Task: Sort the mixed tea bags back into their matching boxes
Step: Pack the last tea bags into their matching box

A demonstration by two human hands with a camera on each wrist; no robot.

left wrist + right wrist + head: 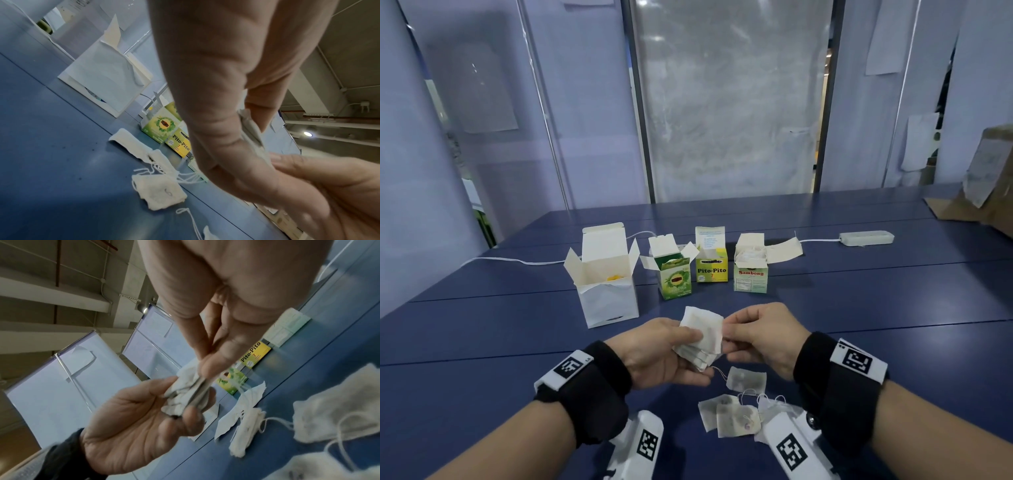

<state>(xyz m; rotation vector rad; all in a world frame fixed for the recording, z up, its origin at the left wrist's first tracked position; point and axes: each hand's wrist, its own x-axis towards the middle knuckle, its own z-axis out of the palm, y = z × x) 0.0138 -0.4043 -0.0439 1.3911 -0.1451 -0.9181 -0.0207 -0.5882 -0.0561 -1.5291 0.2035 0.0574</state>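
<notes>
My left hand [671, 353] holds a stack of white tea bags [702, 334] above the blue table [482, 335]. My right hand [753, 337] pinches the right edge of that same stack [185, 394]. Several loose tea bags with strings [732, 411] lie on the table just below my hands [158, 194]. Beyond them stand four open boxes: a plain white box [606, 277], a green tea box [674, 274], a yellow Pito-Pito box [711, 263] and a Sambong box [751, 270] with white bags inside.
A white cable [517, 261] runs behind the boxes to a white power strip [866, 238] at the back right. A brown cardboard box [989, 185] sits at the far right corner. Glass panels close off the table's far side.
</notes>
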